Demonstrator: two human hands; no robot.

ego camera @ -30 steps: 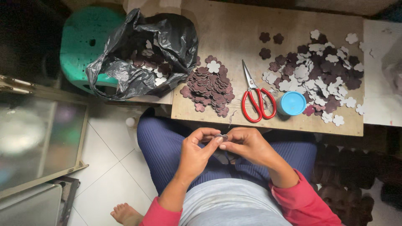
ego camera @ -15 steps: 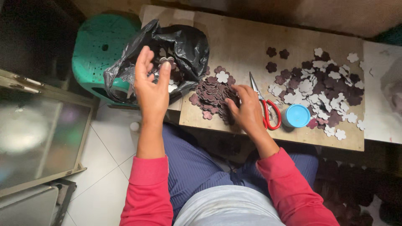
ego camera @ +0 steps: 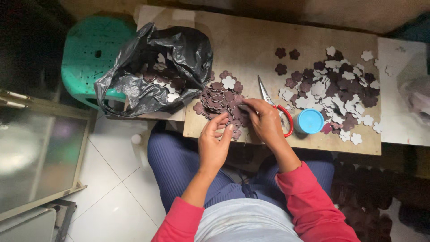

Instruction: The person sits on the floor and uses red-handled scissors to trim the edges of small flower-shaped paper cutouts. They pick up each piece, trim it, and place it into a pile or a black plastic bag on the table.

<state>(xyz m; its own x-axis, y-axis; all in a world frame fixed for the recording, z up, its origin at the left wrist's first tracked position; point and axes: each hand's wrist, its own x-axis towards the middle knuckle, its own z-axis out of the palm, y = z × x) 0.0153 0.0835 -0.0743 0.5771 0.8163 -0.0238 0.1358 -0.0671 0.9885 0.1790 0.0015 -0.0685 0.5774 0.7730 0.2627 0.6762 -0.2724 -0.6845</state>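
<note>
Two hands work at the near edge of a flat brown board counter [ego camera: 251, 49]. The right hand [ego camera: 265, 122] has its fingers [ego camera: 245, 109] bent down onto one heap of small dark maroon flower-shaped cutouts [ego camera: 221, 99], pinching at a piece on the heap's right side; what exactly they grip is too small to tell. The left hand [ego camera: 214, 144] hovers just below the same heap, its fingers [ego camera: 218, 122] loosely spread and holding nothing, the tips close to the lowest cutouts.

Just right of the right fingers lies one pair of scissors with red loop handles [ego camera: 278, 111], blades pointing away from the person, partly covered by the hand. Beyond the handles stands one small round light-blue lidded tub [ego camera: 309, 121]; its contents are hidden.

Farther right spreads a second, looser scatter of maroon and white flower cutouts [ego camera: 338, 94], too many to count, with three single maroon ones lying apart above it.

Left of the left fingers sits one crumpled black plastic bag [ego camera: 152, 67], open at the top and holding more maroon and white cutouts. It rests partly on one round green plastic stool [ego camera: 87, 54].
</note>
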